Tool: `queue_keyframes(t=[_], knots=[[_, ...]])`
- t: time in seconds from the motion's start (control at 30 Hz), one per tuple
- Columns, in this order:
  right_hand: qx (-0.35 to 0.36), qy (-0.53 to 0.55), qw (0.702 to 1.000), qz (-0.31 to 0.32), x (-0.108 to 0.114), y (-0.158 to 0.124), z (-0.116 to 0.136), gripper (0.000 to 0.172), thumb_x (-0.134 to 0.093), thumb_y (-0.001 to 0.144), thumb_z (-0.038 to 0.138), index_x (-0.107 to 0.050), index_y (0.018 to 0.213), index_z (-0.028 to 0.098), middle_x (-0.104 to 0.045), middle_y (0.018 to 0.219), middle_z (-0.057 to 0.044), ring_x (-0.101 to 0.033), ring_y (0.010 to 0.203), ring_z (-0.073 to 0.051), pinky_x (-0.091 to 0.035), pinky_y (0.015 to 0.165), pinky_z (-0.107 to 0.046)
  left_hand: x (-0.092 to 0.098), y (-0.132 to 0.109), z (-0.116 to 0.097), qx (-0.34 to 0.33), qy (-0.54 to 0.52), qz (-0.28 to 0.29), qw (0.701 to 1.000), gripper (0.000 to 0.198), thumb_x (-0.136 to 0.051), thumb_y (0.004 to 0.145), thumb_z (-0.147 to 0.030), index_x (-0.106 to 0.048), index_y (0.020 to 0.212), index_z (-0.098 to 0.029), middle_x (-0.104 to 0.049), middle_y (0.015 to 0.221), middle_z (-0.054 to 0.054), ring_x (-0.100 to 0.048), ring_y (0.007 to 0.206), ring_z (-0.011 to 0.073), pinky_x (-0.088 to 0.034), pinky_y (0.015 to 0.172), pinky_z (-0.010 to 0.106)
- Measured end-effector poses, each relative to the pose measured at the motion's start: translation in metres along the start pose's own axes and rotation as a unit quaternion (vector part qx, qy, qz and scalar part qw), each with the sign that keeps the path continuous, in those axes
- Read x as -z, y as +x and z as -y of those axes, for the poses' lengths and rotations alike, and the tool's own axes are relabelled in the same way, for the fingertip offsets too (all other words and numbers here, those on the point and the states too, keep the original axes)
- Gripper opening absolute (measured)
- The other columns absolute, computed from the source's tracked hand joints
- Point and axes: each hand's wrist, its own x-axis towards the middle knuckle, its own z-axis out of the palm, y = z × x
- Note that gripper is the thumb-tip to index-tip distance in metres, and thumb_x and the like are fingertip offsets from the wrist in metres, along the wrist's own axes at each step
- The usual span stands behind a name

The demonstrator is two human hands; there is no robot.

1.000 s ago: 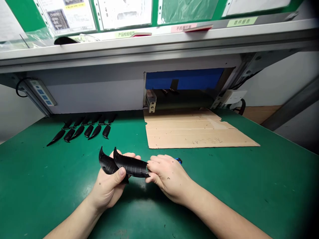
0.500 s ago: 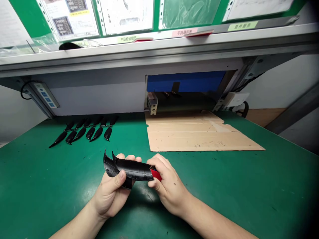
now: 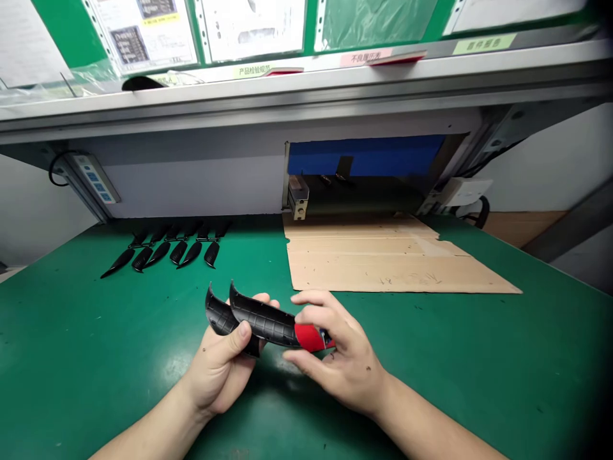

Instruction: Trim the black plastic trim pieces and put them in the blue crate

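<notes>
My left hand [image 3: 223,364] grips two black curved blade-shaped parts, thumb on top and fingers beneath. The upper black part [image 3: 268,321] has a hooked tip at its left, faint grid lines and a red end [image 3: 310,337]. Below and to its left, the lower black part [image 3: 221,317] has a similar hooked tip and is partly covered by the thumb. Around the red end curls my right hand [image 3: 342,354], thumb below and middle finger at the upper edge, index finger raised. Something small and dark shows beyond the red end, partly hidden by the fingers.
Several black blade-shaped parts [image 3: 179,251] lie in a row on the green tabletop [image 3: 119,358]. A cardboard sheet [image 3: 373,262] lies before a wall opening with a blue flap [image 3: 368,156]. Overhead runs a metal shelf edge [image 3: 306,96]; a power strip [image 3: 97,179] hangs at left.
My right hand has loosened and shifted right, raising its index finger and uncovering more of the red end. The upper black part has slid a little right over the lower one.
</notes>
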Motion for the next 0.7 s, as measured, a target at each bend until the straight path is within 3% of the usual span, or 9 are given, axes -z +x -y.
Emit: queue_keyframes(t=[0.07,0.2,0.33,0.53,0.7], knots=[[0.018,-0.025,0.999,0.035,-0.002,0.0,0.002,0.007,-0.061,0.091,0.019,-0.057,0.095,0.022,-0.058,0.109,-0.006,-0.055,0.098,-0.02,-0.044,0.08,-0.031,-0.002,0.002,0.003,0.009,0.012,-0.016,1.0,0.03,-0.072,0.082,-0.023,-0.067,0.112,-0.022,-0.064,0.121,0.006,-0.054,0.121,0.0217,-0.031,0.115,0.039],[-0.05,0.03,0.998,0.016,-0.011,0.0,0.005,0.007,-0.056,0.093,0.017,-0.057,0.088,0.022,-0.06,0.098,-0.003,-0.057,0.084,-0.016,-0.045,0.075,-0.027,-0.005,0.007,0.008,-0.009,0.022,-0.026,0.999,0.048,-0.077,0.076,-0.037,-0.063,0.119,-0.02,-0.057,0.132,0.009,-0.045,0.13,0.0267,-0.016,0.12,0.043],[-0.114,0.063,0.991,0.019,-0.025,-0.003,0.008,0.009,-0.057,0.093,0.022,-0.056,0.084,0.021,-0.056,0.103,-0.004,-0.056,0.089,-0.017,-0.045,0.077,-0.028,-0.005,0.009,0.014,0.002,0.017,-0.028,0.999,0.067,-0.079,0.068,-0.052,-0.062,0.121,-0.015,-0.051,0.138,0.014,-0.034,0.137,0.0308,-0.018,0.12,0.044],[-0.129,0.074,0.986,0.079,-0.034,-0.005,0.009,0.007,-0.055,0.093,0.024,-0.057,0.086,0.022,-0.055,0.104,-0.004,-0.055,0.093,-0.02,-0.046,0.079,-0.031,-0.002,0.008,0.021,-0.001,-0.05,-0.023,0.998,0.055,-0.081,0.065,-0.048,-0.063,0.112,-0.025,-0.051,0.139,0.009,-0.033,0.138,0.0269,-0.02,0.119,0.048],[-0.114,0.028,0.988,0.104,-0.037,-0.006,0.008,0.004,-0.06,0.091,0.027,-0.059,0.09,0.022,-0.058,0.101,-0.006,-0.056,0.088,-0.022,-0.049,0.076,-0.033,0.0,0.01,0.025,-0.016,-0.05,-0.007,0.999,0.053,-0.082,0.063,-0.05,-0.062,0.106,-0.025,-0.054,0.136,0.009,-0.036,0.137,0.0274,-0.022,0.117,0.046]])
